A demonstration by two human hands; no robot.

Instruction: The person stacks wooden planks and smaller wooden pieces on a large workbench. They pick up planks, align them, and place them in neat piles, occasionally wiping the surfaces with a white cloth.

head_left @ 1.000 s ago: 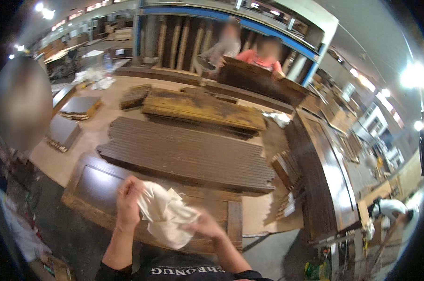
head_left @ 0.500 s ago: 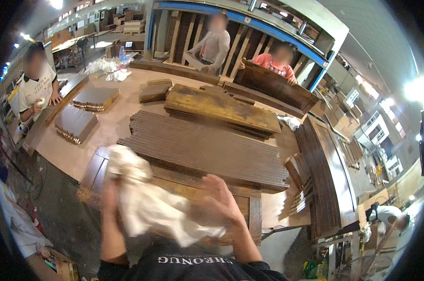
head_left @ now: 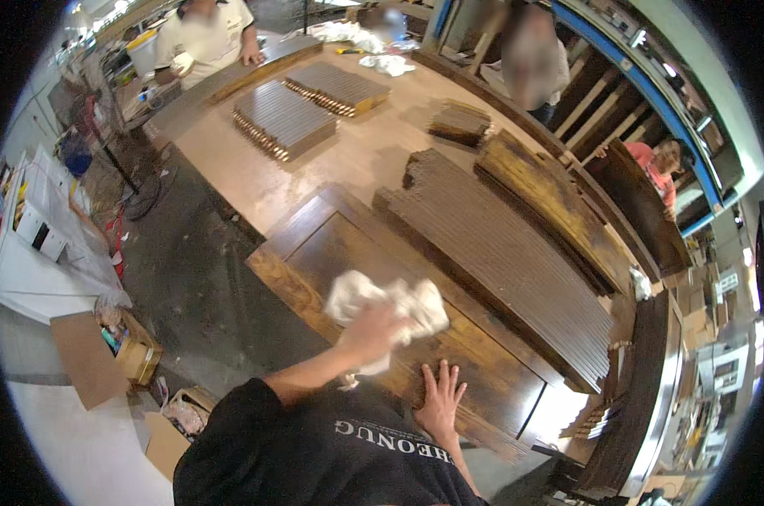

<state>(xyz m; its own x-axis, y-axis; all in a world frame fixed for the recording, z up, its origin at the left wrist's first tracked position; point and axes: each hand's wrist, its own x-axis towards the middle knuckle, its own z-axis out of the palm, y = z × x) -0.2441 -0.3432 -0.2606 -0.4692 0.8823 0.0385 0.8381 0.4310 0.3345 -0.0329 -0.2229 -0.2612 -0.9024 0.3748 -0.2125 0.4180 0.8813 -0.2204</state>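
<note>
A dark-stained wooden panel (head_left: 483, 363) with a raised frame lies in front of me along the table's near edge. On its surface is a crumpled white cloth (head_left: 424, 305), bunched under and around my left hand (head_left: 372, 331). That hand is blurred by motion, and its fingertips are partly lost in the folds. My right hand (head_left: 439, 398) lies flat on the panel near its front edge, fingers spread, holding nothing. Just beyond the panel is a broad row of dark slats (head_left: 500, 261) set side by side.
Two small slat stacks (head_left: 285, 118) and a short wood stack (head_left: 459, 122) lie farther back, beside a yellowish-brown board (head_left: 550, 211). Tall dark panels (head_left: 643, 405) lean at the right. Co-workers stand across the table, one holding a dark board (head_left: 647, 207). Open cardboard boxes (head_left: 137, 346) are at left.
The cloth, held up and loose before, is now bunched on the panel under my left hand. My right hand has come down flat onto the wood. The view has turned left.
</note>
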